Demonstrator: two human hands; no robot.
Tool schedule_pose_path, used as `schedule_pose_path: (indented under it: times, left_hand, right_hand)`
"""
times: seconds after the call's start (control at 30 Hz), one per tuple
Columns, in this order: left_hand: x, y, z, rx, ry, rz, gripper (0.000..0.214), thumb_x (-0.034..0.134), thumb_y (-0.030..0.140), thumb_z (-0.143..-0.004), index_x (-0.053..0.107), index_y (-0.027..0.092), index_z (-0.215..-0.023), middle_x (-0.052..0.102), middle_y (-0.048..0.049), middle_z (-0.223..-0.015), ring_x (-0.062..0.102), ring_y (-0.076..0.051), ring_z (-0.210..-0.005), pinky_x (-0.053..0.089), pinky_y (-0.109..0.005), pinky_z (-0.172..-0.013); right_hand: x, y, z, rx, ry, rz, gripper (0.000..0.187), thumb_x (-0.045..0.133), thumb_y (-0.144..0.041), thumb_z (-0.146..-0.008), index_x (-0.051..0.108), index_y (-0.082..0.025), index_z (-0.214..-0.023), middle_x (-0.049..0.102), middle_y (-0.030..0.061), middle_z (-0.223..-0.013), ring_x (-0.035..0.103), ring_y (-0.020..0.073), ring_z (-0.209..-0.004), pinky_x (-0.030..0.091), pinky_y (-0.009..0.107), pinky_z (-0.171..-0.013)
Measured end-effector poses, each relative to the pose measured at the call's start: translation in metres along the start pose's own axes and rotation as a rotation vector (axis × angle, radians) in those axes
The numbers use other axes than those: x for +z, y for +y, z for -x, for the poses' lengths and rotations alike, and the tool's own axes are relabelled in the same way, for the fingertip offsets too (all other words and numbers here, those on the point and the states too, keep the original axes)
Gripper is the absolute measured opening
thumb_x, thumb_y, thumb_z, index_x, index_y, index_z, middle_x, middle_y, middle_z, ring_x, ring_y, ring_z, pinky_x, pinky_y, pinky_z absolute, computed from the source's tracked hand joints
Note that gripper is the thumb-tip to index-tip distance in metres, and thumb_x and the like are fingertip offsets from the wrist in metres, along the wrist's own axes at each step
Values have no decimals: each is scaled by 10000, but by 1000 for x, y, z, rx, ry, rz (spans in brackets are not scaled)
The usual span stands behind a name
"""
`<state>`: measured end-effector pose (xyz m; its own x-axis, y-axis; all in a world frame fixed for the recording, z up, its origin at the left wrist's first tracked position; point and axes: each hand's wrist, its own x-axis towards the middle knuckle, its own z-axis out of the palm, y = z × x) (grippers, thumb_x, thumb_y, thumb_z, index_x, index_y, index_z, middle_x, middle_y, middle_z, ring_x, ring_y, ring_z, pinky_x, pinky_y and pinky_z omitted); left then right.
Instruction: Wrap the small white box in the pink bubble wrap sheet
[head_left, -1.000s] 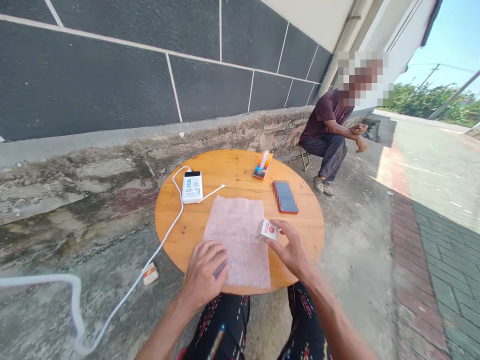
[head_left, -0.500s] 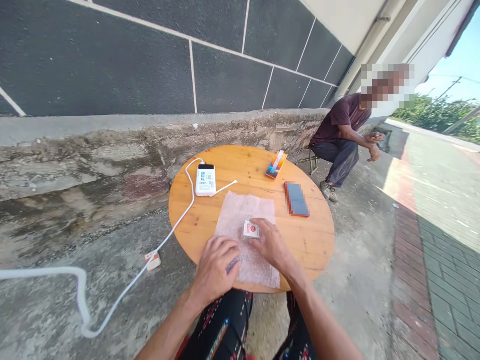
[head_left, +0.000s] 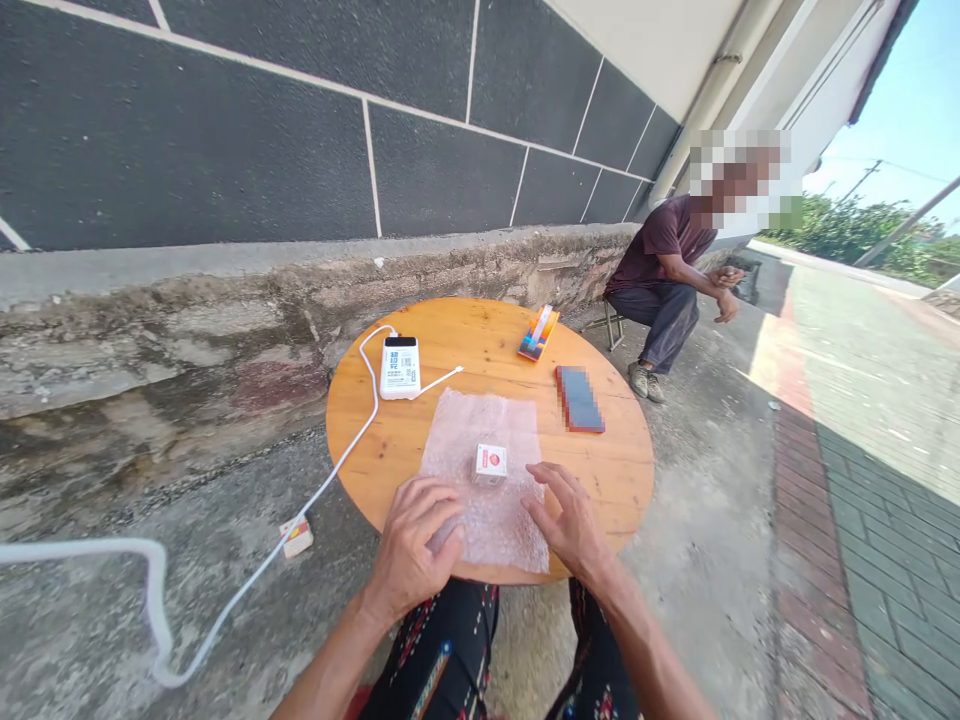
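A small white box (head_left: 490,464) with red print sits near the middle of a pinkish sheet of bubble wrap (head_left: 480,415), which lies flat on the round wooden table (head_left: 465,325). At the sheet's lower left edge rests my left hand (head_left: 420,530), its fingers stretched out and slightly bent, with nothing seen in it. To the right of the box, apart from it, my right hand (head_left: 568,512) is open over the sheet's right edge, thumb and fingers spread and holding nothing.
A white power bank (head_left: 400,370) with a white cable (head_left: 330,485) lies at the table's left. Farther right are a phone (head_left: 580,399) and an orange-and-blue packet (head_left: 536,338). A small carton (head_left: 297,538) is on the ground. Another person (head_left: 667,270) sits beyond the table.
My right hand has let go of the white box and drawn back to the right. The box stays on the bubble wrap. My left hand remains near the sheet's left edge.
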<state>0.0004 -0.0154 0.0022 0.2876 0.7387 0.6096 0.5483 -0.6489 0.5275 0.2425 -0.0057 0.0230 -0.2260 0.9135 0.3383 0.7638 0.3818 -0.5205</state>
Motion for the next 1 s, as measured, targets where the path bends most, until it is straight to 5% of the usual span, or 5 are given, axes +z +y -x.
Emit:
schedule_pose_path:
  times: [0.13, 0.27, 0.53, 0.77, 1.0]
  left_hand:
    - [-6, -2, 3, 18, -14, 38, 194, 544, 139, -787, 620, 182, -960, 629, -79, -996, 532, -237, -1015, 432, -435, -916]
    - [-18, 0, 13, 17, -95, -30, 261, 573, 145, -776, 604, 202, -1029, 588, -92, -1135, 495, -258, -1123, 419, -450, -958]
    - [-26, 5, 25, 25, -205, -221, 383, 597, 181, -779, 562, 219, -1159, 448, -112, -1368, 387, -297, -1284, 352, -504, -1048]
    - [-26, 6, 16, 46, -282, -229, 343, 598, 208, -779, 589, 230, -1122, 493, -92, -1332, 390, -286, -1286, 317, -507, -1085]
    - [-22, -2, 3, 40, -243, -225, 355, 620, 196, -778, 589, 220, -1130, 489, -100, -1331, 413, -279, -1256, 334, -505, -1061]
  right_hand:
    - [-9, 0, 37, 20, -59, -26, 250, 522, -218, -868, 574, -209, -1113, 589, 95, -1154, 548, 239, -1091, 455, 396, -922]
    - [-6, -17, 54, -64, -173, 54, 372, 618, -252, -821, 546, -218, -1184, 523, 115, -1276, 497, 282, -1137, 427, 446, -923]
    - [-1, -20, 50, -188, -246, 71, 155, 590, -229, -870, 629, -237, -1020, 582, 63, -1212, 511, 246, -1088, 431, 419, -889]
    - [10, -12, 49, -272, -131, 133, 161, 480, -122, -905, 625, -183, -942, 637, 88, -1098, 553, 223, -1023, 468, 386, -866]
    - [-9, -20, 31, -111, -103, -62, 120, 480, -145, -895, 584, -198, -867, 648, 64, -1072, 591, 203, -980, 417, 378, -864]
